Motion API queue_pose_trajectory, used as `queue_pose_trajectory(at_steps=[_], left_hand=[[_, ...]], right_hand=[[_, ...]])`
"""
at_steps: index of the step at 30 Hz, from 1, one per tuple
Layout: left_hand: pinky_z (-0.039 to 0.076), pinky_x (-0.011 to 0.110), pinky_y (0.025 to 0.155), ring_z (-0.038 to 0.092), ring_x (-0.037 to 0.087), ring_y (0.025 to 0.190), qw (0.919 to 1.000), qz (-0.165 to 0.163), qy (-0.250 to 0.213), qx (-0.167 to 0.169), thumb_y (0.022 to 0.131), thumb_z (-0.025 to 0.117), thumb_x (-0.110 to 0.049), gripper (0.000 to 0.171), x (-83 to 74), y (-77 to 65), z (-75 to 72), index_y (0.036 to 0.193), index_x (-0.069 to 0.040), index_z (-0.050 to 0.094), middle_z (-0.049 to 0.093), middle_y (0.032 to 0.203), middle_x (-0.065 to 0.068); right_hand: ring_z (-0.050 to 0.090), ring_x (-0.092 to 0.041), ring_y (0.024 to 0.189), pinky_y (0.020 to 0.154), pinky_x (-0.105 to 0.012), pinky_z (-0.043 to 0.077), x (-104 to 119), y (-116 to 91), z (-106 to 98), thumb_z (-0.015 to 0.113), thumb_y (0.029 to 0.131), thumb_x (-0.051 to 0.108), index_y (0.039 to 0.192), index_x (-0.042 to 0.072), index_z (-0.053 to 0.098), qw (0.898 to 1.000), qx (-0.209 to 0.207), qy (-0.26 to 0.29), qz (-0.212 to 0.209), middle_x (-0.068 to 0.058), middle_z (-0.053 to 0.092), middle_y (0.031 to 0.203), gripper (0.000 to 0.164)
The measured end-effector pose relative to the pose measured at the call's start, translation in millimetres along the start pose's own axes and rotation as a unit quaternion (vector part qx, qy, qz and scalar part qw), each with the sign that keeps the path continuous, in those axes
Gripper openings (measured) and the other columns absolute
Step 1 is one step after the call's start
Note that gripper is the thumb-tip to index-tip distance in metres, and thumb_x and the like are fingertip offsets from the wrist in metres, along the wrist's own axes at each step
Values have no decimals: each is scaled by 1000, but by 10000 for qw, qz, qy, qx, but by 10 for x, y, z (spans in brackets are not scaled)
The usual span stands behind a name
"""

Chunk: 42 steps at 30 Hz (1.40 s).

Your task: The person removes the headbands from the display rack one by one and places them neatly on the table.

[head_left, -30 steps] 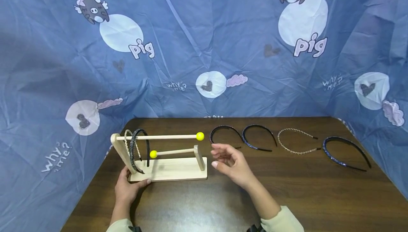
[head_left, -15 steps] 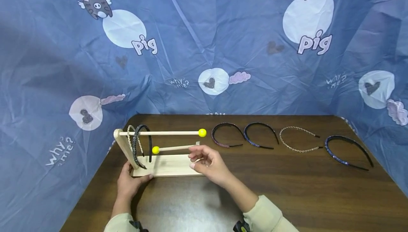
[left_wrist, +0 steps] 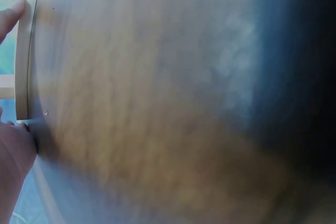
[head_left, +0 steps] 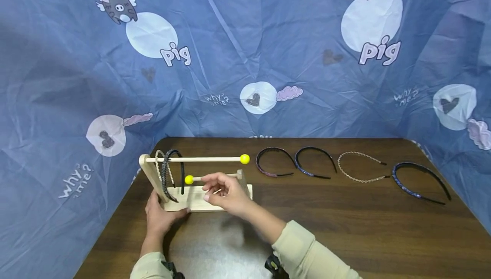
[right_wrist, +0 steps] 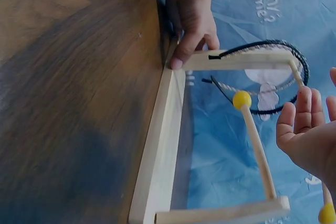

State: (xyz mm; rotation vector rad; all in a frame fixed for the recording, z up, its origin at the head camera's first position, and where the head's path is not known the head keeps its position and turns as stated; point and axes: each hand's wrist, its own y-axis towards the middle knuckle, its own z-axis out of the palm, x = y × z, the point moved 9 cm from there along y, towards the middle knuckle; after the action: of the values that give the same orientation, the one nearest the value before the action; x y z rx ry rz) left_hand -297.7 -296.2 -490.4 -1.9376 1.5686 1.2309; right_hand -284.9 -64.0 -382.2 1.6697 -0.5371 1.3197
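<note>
A pale wooden headband rack [head_left: 195,203] with two rods and yellow ball tips [head_left: 244,159] stands on the table. My left hand [head_left: 161,221] grips its base at the left end, thumb along the front edge. On the upper rod, near the left upright, hang a dark beaded headband [head_left: 164,179] and a light braided headband [head_left: 157,168]. My right hand [head_left: 228,196] hovers before the rack, loosely bent fingers holding nothing, and hides part of the lower rod. In the right wrist view its fingers [right_wrist: 303,111] overlap the upper rod close to the dark headband.
To the right on the brown table [head_left: 345,232] lie a reddish-dark toothed headband [head_left: 264,172], a blue sparkly headband [head_left: 303,171], a light braided headband [head_left: 347,177] and another blue headband [head_left: 404,189]. A blue printed cloth [head_left: 215,66] hangs behind the table.
My right hand has moved left, from beside the rack's right end to the front of its lower rod. The left hand keeps its grip; the hanging headbands look unmoved.
</note>
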Motion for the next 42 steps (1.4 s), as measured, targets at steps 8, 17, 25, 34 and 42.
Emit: queue_pose_trajectory(at_steps=[8,17,25,34,42], left_hand=[[26,46,99,30,36,121,9998,162,-12,-83,44,93,-15,110,-31,-14,-4,137,-5,34,37,128,22],[30,47,96,38,38,115,9999,-72,-65,134,51,91,-15,103,-31,-30,24,134,3,32,43,124,24],[28,47,98,36,38,118,9986,-438,-189,230,56,90,-15,102,30,-61,29,136,4,30,39,128,26],[28,49,99,37,41,119,9992,-293,-227,139,57,87,-8,96,27,-54,17,134,5,32,40,127,28],[30,50,96,38,41,117,9989,-420,-85,194,58,87,-10,95,48,-71,24,135,3,32,39,126,28]], right_hand=[[58,-13,85,71,-21,48,-154,191,273,62,78,-12,120,-6,53,9991,288,137,271,-15,59,101,43],[59,-30,94,79,-24,49,-258,317,460,63,77,-11,120,-4,54,9989,280,192,325,-13,60,104,44],[55,-19,105,83,-25,48,-313,403,595,65,80,-3,128,1,49,9968,164,440,646,-9,58,115,50],[55,-33,108,86,-24,46,-328,439,736,59,79,-11,130,-9,42,9954,280,671,618,-28,55,117,54],[58,-11,90,79,-22,49,-308,433,702,63,80,-4,126,-4,47,9981,37,189,584,-13,62,103,48]])
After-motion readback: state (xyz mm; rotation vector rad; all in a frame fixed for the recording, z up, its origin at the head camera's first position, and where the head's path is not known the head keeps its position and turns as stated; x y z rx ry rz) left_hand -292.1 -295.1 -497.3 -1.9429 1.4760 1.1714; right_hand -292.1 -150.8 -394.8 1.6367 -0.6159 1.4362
